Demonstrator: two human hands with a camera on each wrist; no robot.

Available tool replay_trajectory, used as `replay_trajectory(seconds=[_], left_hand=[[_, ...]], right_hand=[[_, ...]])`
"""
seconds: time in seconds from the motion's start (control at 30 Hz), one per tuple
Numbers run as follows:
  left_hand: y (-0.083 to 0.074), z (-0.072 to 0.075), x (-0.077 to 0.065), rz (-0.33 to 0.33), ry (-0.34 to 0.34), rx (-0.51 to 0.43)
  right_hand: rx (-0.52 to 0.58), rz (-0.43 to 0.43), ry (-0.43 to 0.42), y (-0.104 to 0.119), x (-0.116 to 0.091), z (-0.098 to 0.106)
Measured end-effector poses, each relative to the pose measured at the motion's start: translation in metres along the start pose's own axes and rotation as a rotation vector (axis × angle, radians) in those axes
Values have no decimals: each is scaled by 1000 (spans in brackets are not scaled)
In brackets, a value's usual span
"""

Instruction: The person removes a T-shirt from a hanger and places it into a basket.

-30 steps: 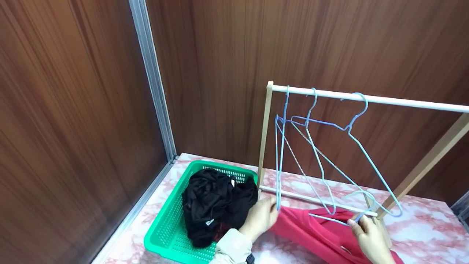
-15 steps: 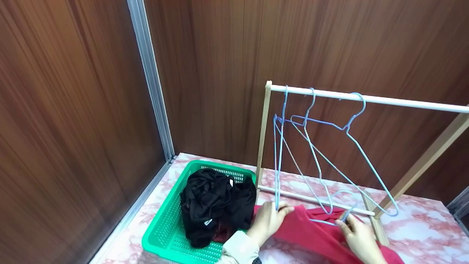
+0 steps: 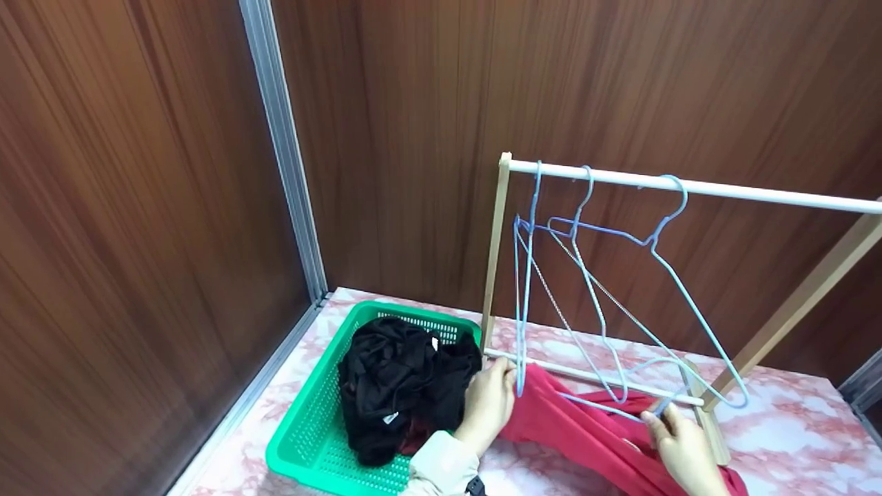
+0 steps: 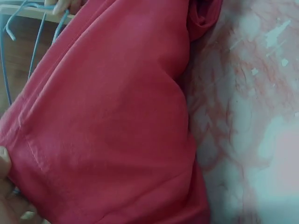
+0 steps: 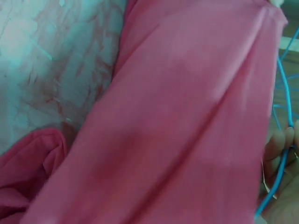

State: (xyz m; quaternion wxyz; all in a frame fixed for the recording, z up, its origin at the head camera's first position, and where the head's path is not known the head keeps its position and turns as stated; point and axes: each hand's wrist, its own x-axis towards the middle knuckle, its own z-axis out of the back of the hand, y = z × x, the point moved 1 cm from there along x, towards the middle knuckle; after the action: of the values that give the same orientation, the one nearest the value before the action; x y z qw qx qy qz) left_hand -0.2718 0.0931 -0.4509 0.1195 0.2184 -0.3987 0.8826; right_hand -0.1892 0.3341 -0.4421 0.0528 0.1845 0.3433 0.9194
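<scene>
A red garment (image 3: 565,430) stretches between my two hands, its lower part lying over the marbled surface. My left hand (image 3: 488,399) pinches its left upper edge, and the left wrist view shows the thumb of that hand (image 4: 9,200) on the cloth. With my right hand (image 3: 682,441) I grip a light blue wire hanger (image 3: 603,408) close to the base of its hook. One arm of this hanger runs left along the garment's opening, and its far end is hidden in the cloth. In the right wrist view the hanger (image 5: 281,168) passes between my fingers.
Three blue hangers (image 3: 598,289) hang from the white bar (image 3: 758,194) of a wooden rack, right behind my hands. To the left stands a green basket (image 3: 286,434) with crumpled black clothes (image 3: 393,372). Brown panel walls (image 3: 413,138) enclose the back and left.
My left hand has shifted from on top of the cloth to the garment's left edge and raised it. The right hand moved left with the hanger, then slightly back right.
</scene>
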Motion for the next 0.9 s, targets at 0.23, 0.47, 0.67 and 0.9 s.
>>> replay_trajectory(seconds=[0.23, 0.47, 0.67, 0.9], left_hand=[[20, 3, 6, 118, -92, -325], [28, 4, 5, 81, -68, -361], [27, 3, 3, 85, -34, -263], [21, -3, 1, 145, -5, -105]], right_hand=[[146, 68, -123, -20, -1, 7], [179, -106, -15, -28, 0, 14], [274, 17, 10, -35, 2, 9], [103, 132, -105, -28, 6, 3]])
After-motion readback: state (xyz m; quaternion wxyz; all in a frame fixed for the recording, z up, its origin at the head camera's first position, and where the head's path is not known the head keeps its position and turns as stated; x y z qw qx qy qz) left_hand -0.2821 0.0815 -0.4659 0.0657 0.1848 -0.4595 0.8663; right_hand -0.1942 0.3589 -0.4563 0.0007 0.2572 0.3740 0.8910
